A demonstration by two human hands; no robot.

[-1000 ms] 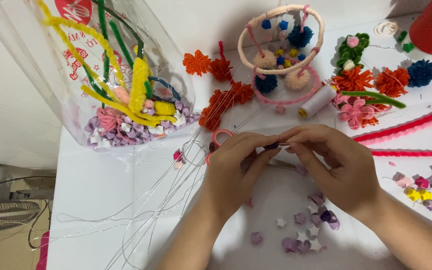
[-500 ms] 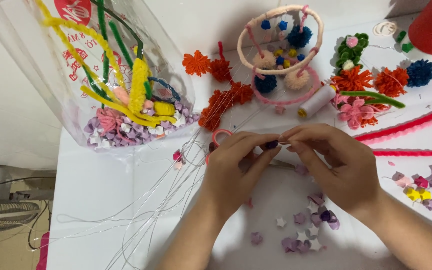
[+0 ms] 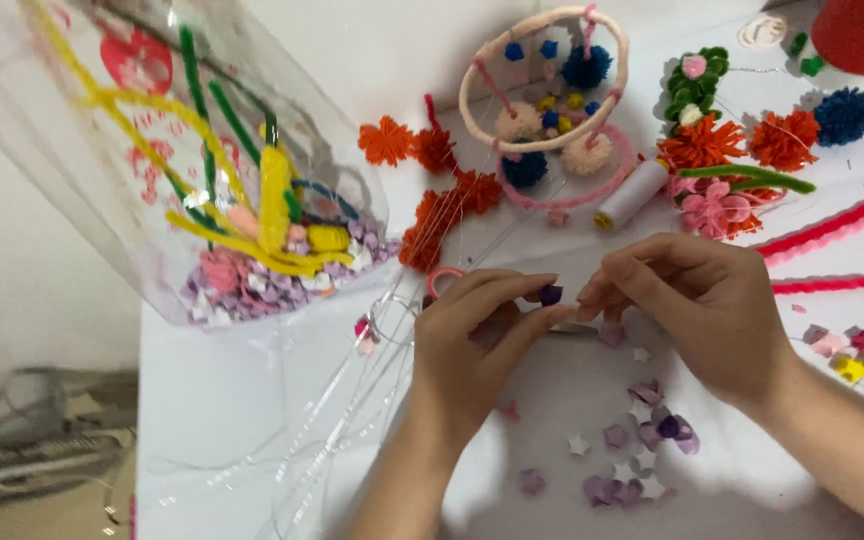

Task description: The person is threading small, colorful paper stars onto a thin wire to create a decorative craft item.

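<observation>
**Purple star pinched between two hands over white surface**

- White surface (image 3: 232, 400): spread across most of the view, craft pieces scattered over it.
- Clear plastic bag (image 3: 82, 130): seen upper left, tilted, its filled end lowest at lower right. Yellow and green pipe cleaners and pale purple and pink paper stars are held inside.
- Pink hoop frame (image 3: 542, 110): set at top centre, with blue and cream pompoms hung inside it.
- Orange pipe-cleaner flowers (image 3: 452, 190): laid between bag and hoop; more flowers in orange, pink and blue are grouped at upper right.
- Red-pink fuzzy strips (image 3: 832, 225): long axis run from lower left up to the right edge.
- Left hand (image 3: 462, 350): grip closed, thumb and forefinger tips pinched on the small dark purple star (image 3: 550, 294). Star is held just above the surface, between the two hands.
- Right hand (image 3: 712, 310): grip closed, fingertips brought against the star from the right; what is pinched cannot be told for sure.
- White thread spool (image 3: 632, 193): laid on its side, long axis slanted, yellow end toward lower left.
- Clear threads (image 3: 352, 400): fanned from the hands down to lower left.
- Loose stars (image 3: 642, 440): purple and white, scattered below the right hand.
- The star is too small for a long axis or a facing to be read.
</observation>
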